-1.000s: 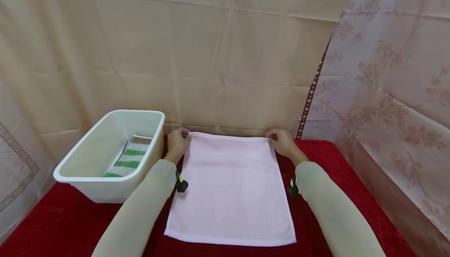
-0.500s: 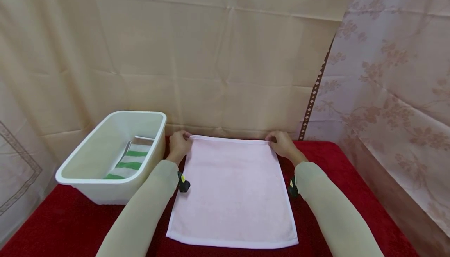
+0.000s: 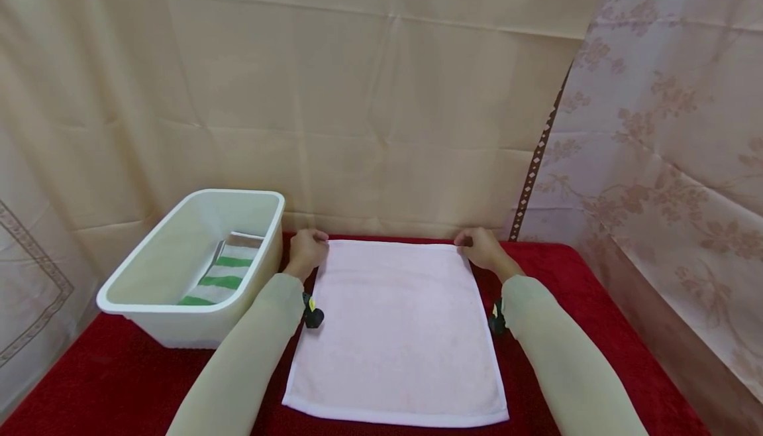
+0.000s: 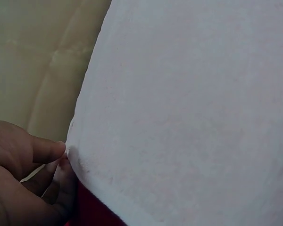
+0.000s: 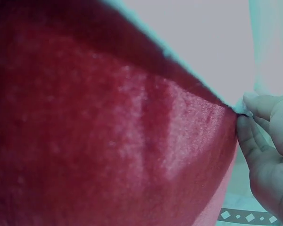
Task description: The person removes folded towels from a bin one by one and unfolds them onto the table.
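Pink towel [image 3: 399, 336] lies spread out on the red-covered bench [image 3: 95, 383], between the person's two forearms, its far edge near the beige curtain [image 3: 357, 91]. From my remote seat, what I judge matters most is that both hands are at the far edge, with nearly all the cloth stretching from the fingers back toward the wearer. The left hand [image 3: 306, 252] is at the far left corner and the right hand [image 3: 484, 250] at the far right one. I see neither as nearer: the towel sits squarely between them.

In the left wrist view I make out thumb and fingers pinching their corner. The right wrist view shows the other corner nipped the same way, its side edge seeming to stand a little off the red cover, with shadow beneath.

As for heading, the side edges run away from the wearer toward the curtain, and the two hemmed ends lie crosswise, the near one tilted slightly. My slanted view foreshortens the cloth, so I cannot tell whether its long axis runs away or across. It is plain, so nothing I see marks a front. Left of it stands the white tub [image 3: 173, 328], holding a striped cloth [image 3: 226, 270].
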Available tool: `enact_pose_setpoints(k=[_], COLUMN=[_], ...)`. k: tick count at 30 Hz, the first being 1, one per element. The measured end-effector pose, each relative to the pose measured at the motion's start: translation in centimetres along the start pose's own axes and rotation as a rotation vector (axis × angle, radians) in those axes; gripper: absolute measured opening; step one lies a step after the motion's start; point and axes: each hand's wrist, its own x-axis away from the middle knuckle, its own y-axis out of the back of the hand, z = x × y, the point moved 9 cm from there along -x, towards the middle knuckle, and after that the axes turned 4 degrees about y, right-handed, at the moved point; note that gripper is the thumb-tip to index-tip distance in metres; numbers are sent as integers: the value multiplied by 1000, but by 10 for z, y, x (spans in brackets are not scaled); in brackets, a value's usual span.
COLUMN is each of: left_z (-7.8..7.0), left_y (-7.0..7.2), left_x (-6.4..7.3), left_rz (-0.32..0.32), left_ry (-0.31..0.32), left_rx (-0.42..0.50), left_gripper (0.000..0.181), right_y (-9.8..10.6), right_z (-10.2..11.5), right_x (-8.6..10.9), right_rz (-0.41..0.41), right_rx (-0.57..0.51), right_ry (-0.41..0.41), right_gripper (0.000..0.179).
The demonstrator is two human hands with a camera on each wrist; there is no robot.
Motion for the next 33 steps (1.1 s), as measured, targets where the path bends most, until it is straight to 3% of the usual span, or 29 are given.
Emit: enact_pose_setpoints(k=[14,23,27,33], left_z=[3,-15,-28,-48], left_y=[-6,-1,1,7], left_x=[3,10,17,33], left_rz=[95,53,47,27], left_ry=[73,-46,-97,-225], left_rx=[19,-22,-37,-91], left_gripper=[29,30,29,25], right_y=[-3,2,7,7], right_z=[-2,3,8,15], right_x=[-3,4,8,13], right_rz=[55,59,59,60], right_rx=[74,78,84,81], right_ry=[2,20,39,41], right_gripper=[14,14,15,16])
